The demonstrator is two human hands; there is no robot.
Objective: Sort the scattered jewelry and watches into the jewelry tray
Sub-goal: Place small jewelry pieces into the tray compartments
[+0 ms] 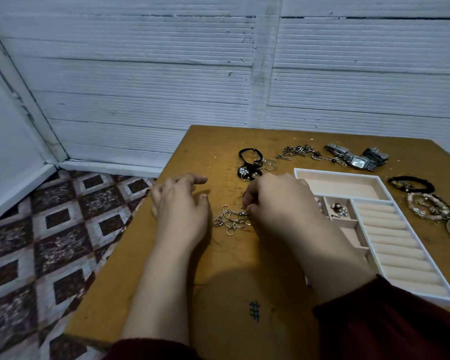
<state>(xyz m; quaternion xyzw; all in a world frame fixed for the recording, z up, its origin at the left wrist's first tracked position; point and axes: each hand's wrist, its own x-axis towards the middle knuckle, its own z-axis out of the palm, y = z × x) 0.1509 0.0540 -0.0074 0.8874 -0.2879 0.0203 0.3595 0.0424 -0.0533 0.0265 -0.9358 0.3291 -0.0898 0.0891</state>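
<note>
right hand pinching earrings, left hand loose

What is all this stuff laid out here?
table: one, brown wood, under everything
jewelry tray: one, white with pink lining, right of the hands
earrings: few, silvery, in a small tray compartment
earring hooks: small pile, silver, between the hands
cord bracelet: one, black, beyond the hands
chain: one tangle, silver, far side
watches: two or so, silver, far right
bracelets: several, black and pink beaded, right of tray
left hand: open, above the table
right hand: grip pinching the hooks
</note>
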